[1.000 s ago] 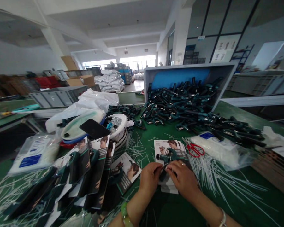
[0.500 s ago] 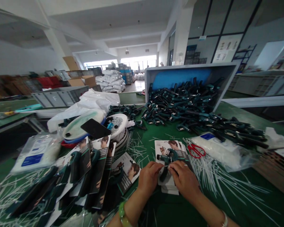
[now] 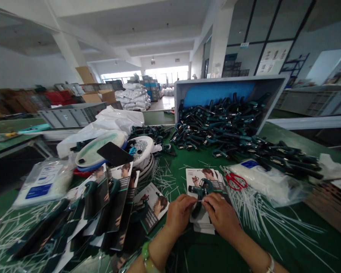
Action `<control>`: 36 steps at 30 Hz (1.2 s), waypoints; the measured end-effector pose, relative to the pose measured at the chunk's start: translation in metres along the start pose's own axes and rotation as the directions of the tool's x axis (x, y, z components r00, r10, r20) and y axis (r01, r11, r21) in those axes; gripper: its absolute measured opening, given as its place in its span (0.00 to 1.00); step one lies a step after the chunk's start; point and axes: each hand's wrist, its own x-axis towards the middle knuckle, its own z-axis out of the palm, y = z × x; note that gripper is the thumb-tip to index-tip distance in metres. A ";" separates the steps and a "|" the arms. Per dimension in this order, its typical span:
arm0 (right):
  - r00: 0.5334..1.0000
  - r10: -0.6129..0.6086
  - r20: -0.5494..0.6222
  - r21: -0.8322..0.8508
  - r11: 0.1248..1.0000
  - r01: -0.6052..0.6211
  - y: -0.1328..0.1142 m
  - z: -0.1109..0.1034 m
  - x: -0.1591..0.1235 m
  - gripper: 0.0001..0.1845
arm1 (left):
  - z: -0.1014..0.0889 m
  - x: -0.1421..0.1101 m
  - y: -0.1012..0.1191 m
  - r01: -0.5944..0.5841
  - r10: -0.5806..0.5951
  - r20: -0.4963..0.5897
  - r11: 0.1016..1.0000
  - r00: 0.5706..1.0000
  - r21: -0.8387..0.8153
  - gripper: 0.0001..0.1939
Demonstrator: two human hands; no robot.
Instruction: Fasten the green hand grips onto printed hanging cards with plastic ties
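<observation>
My left hand and my right hand face each other with fingertips pinched. Between them runs a thin white cable tie, stretched across a teal-and-black hand tool with a hooked head. The tool lies on a printed card, the top one of a small stack, and its dark handle points toward me. Whether the tie passes through the card is hidden by my fingers. Loose white cable ties fan out right of the stack, near red-handled scissors.
A grey crate on its side spills many similar tools. Carded tools are piled at left, with one tool card nearer the stack. Round tubs, a black phone-like slab and bags stand behind.
Both hands stay almost in place over the tool. The white tie between the fingertips shows more clearly now.
</observation>
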 end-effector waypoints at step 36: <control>0.957 0.167 -0.237 0.453 0.890 -0.043 0.014 -0.044 0.046 0.11 | -0.006 -0.006 0.005 0.131 -0.131 -0.041 0.991 0.991 0.004 0.08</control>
